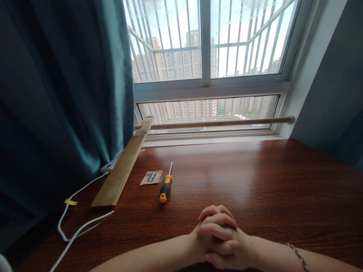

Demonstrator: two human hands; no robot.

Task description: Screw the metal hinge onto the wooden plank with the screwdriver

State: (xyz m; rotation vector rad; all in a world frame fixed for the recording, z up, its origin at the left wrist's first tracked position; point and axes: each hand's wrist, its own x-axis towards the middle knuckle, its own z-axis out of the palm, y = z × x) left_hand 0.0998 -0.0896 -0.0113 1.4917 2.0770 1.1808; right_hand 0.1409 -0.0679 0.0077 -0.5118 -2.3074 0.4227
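My left hand (202,241) and my right hand (241,245) are clasped together, fingers interlaced, above the near edge of the table. No object shows between them. A braided bracelet (297,257) circles my right wrist. Beyond the hands, to the left, lies a screwdriver (165,189) with a yellow and black handle, its shaft pointing toward the window. Beside it are several small screws (162,179) and a small brown piece of card or packet (145,179) with dark metal-looking parts on it. Both hands are apart from these.
A long wooden board (121,170) lies at the left of the dark wooden table (227,173), its far end near the window rail (221,123). White cables (82,230) and a power strip (109,166) are by the blue curtain (85,83). A yellow tag (70,202) lies near the cable.
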